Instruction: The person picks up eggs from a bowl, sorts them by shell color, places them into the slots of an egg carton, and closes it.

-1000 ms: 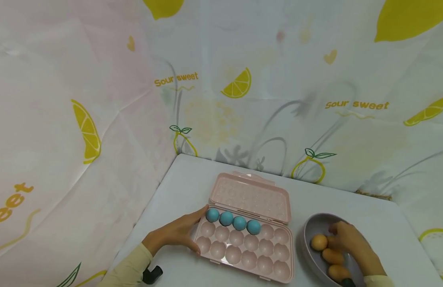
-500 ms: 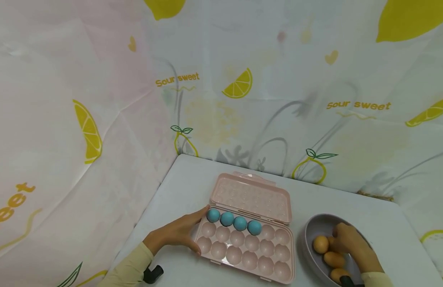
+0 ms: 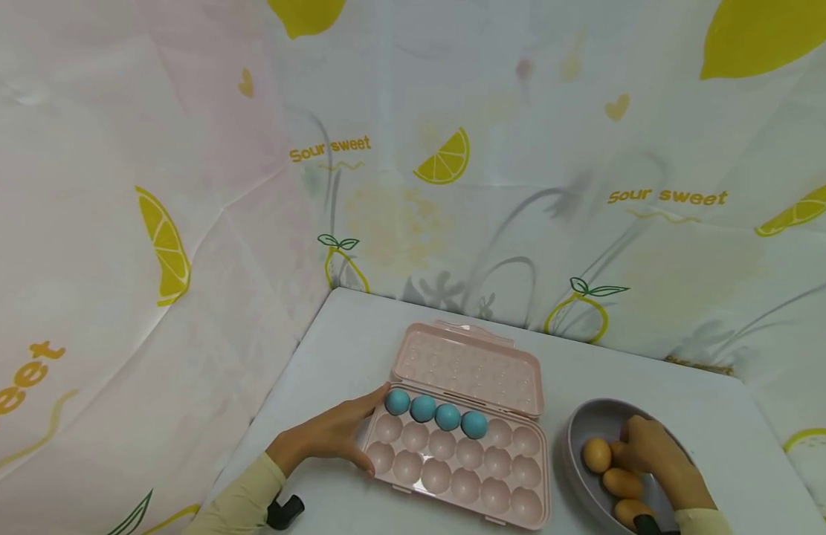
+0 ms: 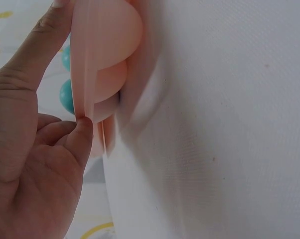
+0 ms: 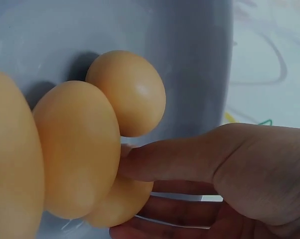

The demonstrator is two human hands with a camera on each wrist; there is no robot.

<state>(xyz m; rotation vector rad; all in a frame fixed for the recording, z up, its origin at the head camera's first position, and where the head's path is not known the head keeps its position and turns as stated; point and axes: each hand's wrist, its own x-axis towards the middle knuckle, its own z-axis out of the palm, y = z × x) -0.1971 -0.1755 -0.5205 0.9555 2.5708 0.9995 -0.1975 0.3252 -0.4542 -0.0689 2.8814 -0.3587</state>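
Note:
A pink plastic egg carton (image 3: 453,453) lies with its lid raised at the back. Several blue eggs (image 3: 422,408) fill part of its far row. At the carton's left end my left hand (image 3: 332,432) grips the short side, thumb at the near corner and fingers at the far one; the left wrist view has this hand (image 4: 40,154) against the rim. Inside a grey bowl (image 3: 576,423), my right hand (image 3: 653,449) reaches among brown eggs (image 3: 621,483). In the right wrist view its thumb and fingers hold a partly hidden brown egg (image 5: 122,201), beside several others.
The carton's lid (image 3: 466,368) leans back on the white table (image 3: 346,334). Bowl and carton stand close together, the bowl on the right. A lemon-print sheet (image 3: 399,223) rises behind and to the left of the table.
My right hand has closed in around an egg within the bowl, and the brown eggs have shifted slightly. My left hand has stayed on the carton.

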